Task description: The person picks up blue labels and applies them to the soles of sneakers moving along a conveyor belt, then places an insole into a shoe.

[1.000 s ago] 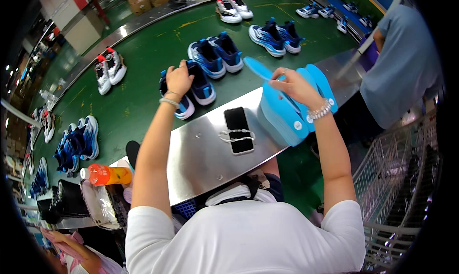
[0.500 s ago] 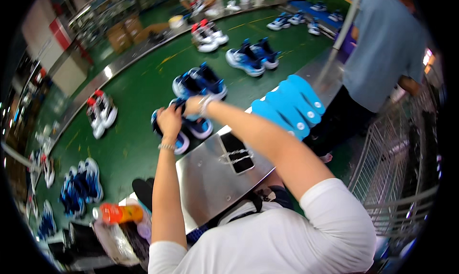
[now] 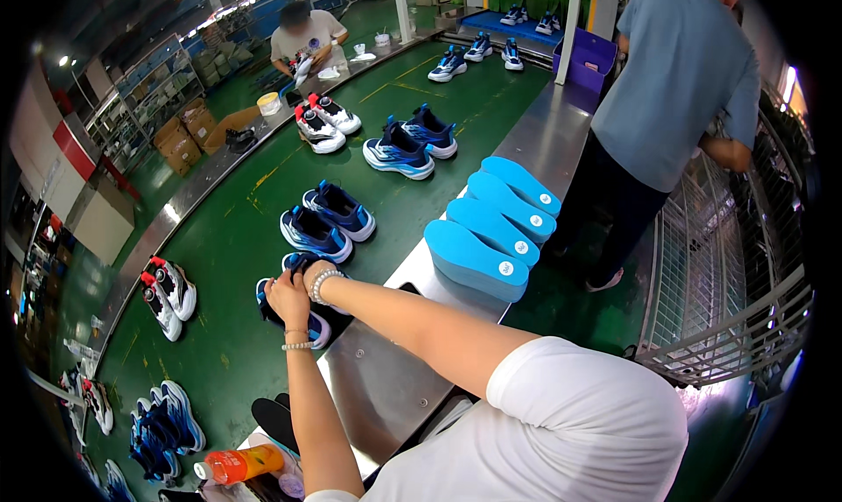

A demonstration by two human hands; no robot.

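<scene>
Green belt's crowded. My left hand (image 3: pixel 288 297) and right hand (image 3: pixel 317 278) both pinch the blue shoe (image 3: pixel 303 313) at its near edge; a slip could knock its neighbours (image 3: pixel 326 223).

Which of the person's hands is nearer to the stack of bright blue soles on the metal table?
The right. The right hand is on the dark blue shoe pair, on the side toward the blue soles. The left hand grips the same pair just beyond it, farther from the soles.
</scene>
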